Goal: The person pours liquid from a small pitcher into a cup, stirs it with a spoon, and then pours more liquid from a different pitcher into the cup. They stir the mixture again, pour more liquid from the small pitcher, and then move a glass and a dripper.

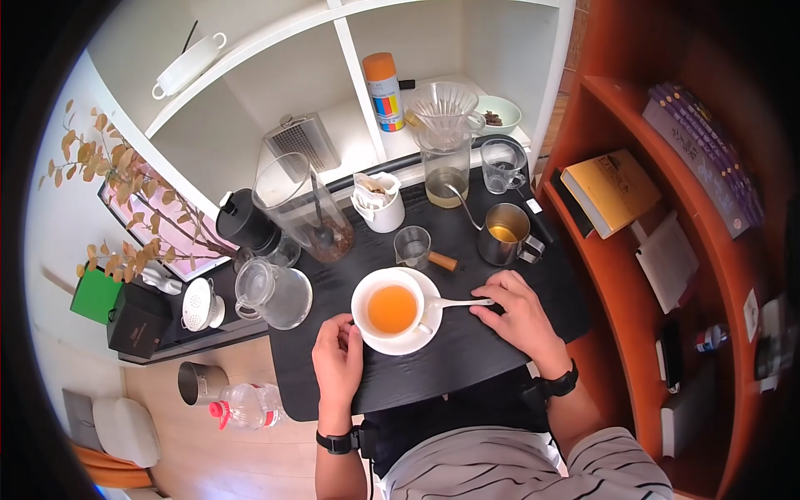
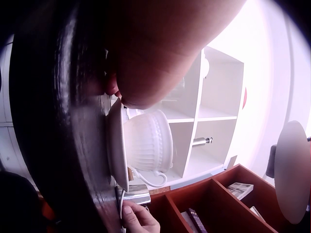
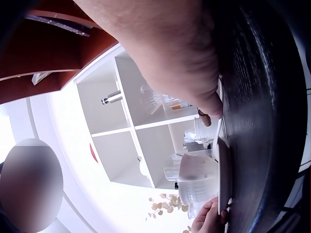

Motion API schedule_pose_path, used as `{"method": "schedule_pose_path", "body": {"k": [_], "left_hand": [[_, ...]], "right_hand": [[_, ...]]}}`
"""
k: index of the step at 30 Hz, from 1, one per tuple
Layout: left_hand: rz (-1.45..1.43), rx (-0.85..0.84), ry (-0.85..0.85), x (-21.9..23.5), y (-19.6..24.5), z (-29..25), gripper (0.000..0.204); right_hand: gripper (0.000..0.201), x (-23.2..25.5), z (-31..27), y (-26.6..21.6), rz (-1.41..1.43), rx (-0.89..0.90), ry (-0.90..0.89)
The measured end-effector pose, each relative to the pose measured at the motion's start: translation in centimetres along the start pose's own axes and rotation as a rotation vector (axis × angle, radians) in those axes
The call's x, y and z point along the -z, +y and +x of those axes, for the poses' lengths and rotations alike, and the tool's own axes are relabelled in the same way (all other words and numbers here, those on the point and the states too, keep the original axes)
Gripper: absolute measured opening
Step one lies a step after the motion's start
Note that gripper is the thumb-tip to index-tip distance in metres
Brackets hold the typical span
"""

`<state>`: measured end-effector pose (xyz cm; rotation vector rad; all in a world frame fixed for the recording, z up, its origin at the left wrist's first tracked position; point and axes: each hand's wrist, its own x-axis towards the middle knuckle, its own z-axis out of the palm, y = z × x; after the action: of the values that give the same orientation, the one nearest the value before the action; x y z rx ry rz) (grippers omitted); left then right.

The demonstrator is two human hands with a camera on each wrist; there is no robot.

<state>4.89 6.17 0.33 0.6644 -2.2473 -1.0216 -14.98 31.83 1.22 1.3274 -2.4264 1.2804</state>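
A white cup [image 1: 392,305] of amber liquid stands on a white saucer [image 1: 402,346]; the cup's ribbed side [image 2: 150,141] shows in the left wrist view. My left hand [image 1: 337,362] holds the saucer's left rim between thumb and fingers; in the right wrist view these fingers [image 3: 210,217] are at the saucer's edge [image 3: 224,179]. A white spoon [image 1: 454,303] lies with its inner end at the saucer, right of the cup. Its handle end is pinched by my right hand [image 1: 523,321], also visible in the left wrist view [image 2: 139,218].
Behind the cup are a small glass pitcher [image 1: 412,247] with a wooden handle, a metal jug [image 1: 504,235], a white canister [image 1: 380,207] and a glass dripper set [image 1: 446,158]. A lidded glass jug [image 1: 279,293] stands left. Shelves [image 1: 612,275] flank the table's right side.
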Motion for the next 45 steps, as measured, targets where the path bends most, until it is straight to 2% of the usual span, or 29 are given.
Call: {"method": "schedule_pose_path", "body": {"k": [5,7,8,10,12,14,16,19,21,27,31,36,39,45], "left_hand": [[-0.048,0.057,-0.031,0.5,0.2,0.6,0.018],[-0.118,0.12,-0.157,1.2,-0.2,1.4,0.022],[-0.117,0.122,-0.155,1.4,-0.2,1.8,0.022],[-0.089,0.091,-0.276,2.0,0.0,2.9,0.024],[-0.062,0.079,-0.3,2.1,-0.5,4.2,0.023],[-0.037,0.097,-0.395,2.1,-1.0,5.7,0.022],[-0.05,0.099,-0.389,1.5,-1.9,6.9,0.019],[-0.104,0.142,-0.448,1.0,-2.3,8.3,0.018],[-0.048,0.032,-0.469,0.5,-3.6,9.1,0.016],[-0.096,0.06,-0.622,0.2,-3.7,10.8,0.011],[-0.099,0.079,-0.629,0.1,-2.8,10.8,0.01],[-0.245,0.077,-0.513,-1.1,-5.5,10.1,0.011],[-0.322,0.102,-0.462,-1.1,-5.1,9.7,0.01],[-0.283,0.096,-0.424,-1.1,-4.7,9.4,0.01]], "right_hand": [[0.028,0.1,-0.1,0.2,0.018,-0.021,-0.015],[0.028,0.2,0.0,0.1,-0.013,-0.011,-0.05],[0.028,0.2,0.0,0.1,-0.012,-0.009,-0.053],[0.029,0.4,0.3,0.2,-0.029,0.025,-0.089],[0.03,0.9,0.7,0.2,-0.054,0.052,-0.125],[0.031,1.3,1.3,0.1,-0.08,0.075,-0.152],[0.032,1.8,1.9,0.2,-0.071,0.115,-0.252],[0.033,1.9,2.5,0.0,-0.131,0.13,-0.31],[0.032,1.8,2.7,0.2,-0.133,0.137,-0.311],[0.032,1.3,3.5,0.7,-0.126,0.225,-0.333],[0.031,0.9,4.4,1.0,-0.133,0.293,-0.375],[0.029,0.4,5.1,1.2,-0.134,0.295,-0.41],[0.028,0.1,5.3,1.3,-0.119,0.291,-0.403],[0.023,0.1,5.4,2.2,-0.04,0.291,-0.387]]}}
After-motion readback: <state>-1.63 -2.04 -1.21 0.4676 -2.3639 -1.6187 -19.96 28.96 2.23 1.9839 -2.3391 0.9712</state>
